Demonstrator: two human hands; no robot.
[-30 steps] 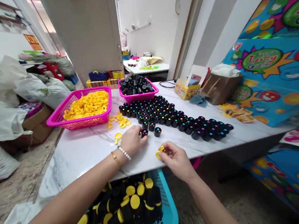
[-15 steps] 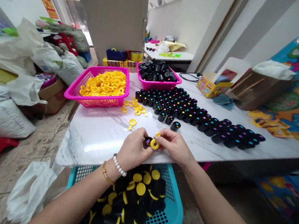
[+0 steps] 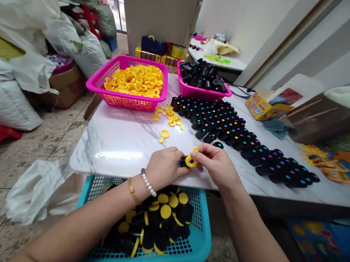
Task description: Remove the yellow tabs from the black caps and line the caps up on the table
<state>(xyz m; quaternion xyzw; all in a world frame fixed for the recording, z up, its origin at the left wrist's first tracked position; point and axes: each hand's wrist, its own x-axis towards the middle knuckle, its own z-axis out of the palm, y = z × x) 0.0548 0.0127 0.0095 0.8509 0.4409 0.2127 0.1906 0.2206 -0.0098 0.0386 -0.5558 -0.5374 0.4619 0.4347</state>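
My left hand [image 3: 164, 167] is closed around a small black tube [image 3: 183, 162] near the front edge of the white marble table [image 3: 117, 143]. My right hand [image 3: 217, 164] pinches a yellow ring cap [image 3: 191, 161] against the end of that tube. Rows of black tubes [image 3: 231, 131] with coloured dots stand on the table behind my hands. Loose yellow rings [image 3: 168, 118] lie to the left of them.
A pink basket of yellow rings [image 3: 135, 82] and a pink basket of black tubes [image 3: 202, 79] stand at the back. A blue basket [image 3: 153, 229] of capped tubes sits below the table edge. Bags and boxes [image 3: 33, 57] crowd the floor at left.
My left hand picked a black tube from the rows and carried it toward me. My right hand brought the yellow ring to the tube's end. The camera tilted down and left.
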